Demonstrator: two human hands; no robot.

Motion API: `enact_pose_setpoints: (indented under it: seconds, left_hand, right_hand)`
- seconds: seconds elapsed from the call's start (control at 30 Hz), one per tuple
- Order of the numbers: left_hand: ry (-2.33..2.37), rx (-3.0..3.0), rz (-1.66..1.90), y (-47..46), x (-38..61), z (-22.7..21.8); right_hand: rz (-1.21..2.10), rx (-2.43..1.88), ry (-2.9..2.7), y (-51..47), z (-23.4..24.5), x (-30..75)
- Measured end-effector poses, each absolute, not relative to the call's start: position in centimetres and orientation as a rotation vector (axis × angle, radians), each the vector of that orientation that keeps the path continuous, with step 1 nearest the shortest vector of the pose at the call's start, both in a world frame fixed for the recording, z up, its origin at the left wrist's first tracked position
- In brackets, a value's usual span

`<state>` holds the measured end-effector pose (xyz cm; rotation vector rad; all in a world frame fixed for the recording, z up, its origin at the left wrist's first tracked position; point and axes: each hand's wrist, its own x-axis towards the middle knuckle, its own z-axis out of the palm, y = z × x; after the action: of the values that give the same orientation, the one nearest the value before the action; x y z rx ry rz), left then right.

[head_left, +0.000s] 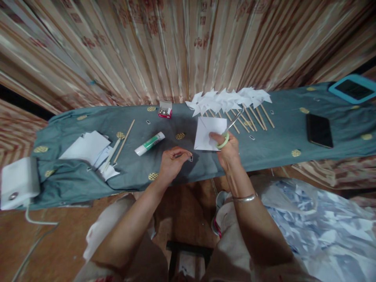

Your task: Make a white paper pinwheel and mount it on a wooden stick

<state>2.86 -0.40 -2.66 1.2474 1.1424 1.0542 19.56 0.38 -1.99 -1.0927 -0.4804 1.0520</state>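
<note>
My right hand [228, 150] holds scissors [222, 141] with light green handles, their metal blades pointing up and away to the right. Its thumb lies over a white square of paper [209, 131], which shows crease lines; whether the hand also grips the paper is hard to see. To the left of the paper, my left hand [174, 163] is closed, its thumb and fingertips pressed together just above the cloth. Anything between those fingertips is too small to make out. Beyond the paper, several white paper pinwheels [216, 101] on wooden sticks lie in an overlapping row.
On the green cloth [279, 137] lie a glue stick [149, 143], a small red box of metal pins [165, 110], a wooden stick [124, 141] and paper pieces [88, 147]. A dark phone [319, 131] and blue-framed device [352, 88] are at right; a white box [20, 183] is at left.
</note>
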Motion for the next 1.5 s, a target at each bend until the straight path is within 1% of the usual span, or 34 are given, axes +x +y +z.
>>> enact_pose_setpoints:
  seconds: [0.1,0.23,0.37,0.5,0.7,0.8,0.93,1.03,1.23,1.5]
  left_hand:
    - [1.117,1.186,1.035,-1.1,3.4,-2.7]
    - [0.98,1.037,1.038,-2.0,5.2,-2.8]
    - [0.974,1.018,1.129,-1.6,6.3,-3.2]
    - [1.056,0.847,1.273,-0.5,6.0,-3.4]
    - [0.901,0.624,1.34,0.8,4.0,-1.5]
    - [0.91,0.594,1.323,1.2,2.7,-0.7]
    - [0.928,0.599,1.279,1.3,1.5,-0.1]
    - [0.895,0.612,1.28,1.0,1.3,0.2]
    - [0.892,0.561,1.23,0.8,1.4,0.5]
    - [0.884,0.513,1.221,0.7,1.7,0.6]
  right_hand:
    - [1.052,-1.057,-0.406,0.6,-1.8,19.4]
    - [1.141,-1.055,-0.401,0.6,-2.2,17.6]
    - [1.199,-1.046,-0.442,0.3,-2.7,15.3]
    - [1.245,-1.021,-0.565,0.2,-2.4,13.9]
    - [1.34,-0.956,-0.623,-0.6,-2.3,14.0]
    - [1.427,-1.024,-0.728,-1.8,-2.3,14.6]
    - [1.585,-1.099,-1.058,-3.7,-1.8,15.4]
    - [1.699,-1.133,-1.181,-4.7,-1.5,15.7]
    - [1.796,-1.187,-1.239,-5.1,-1.7,15.8]
    - [1.791,-1.198,-1.231,-5.0,-1.5,15.8]
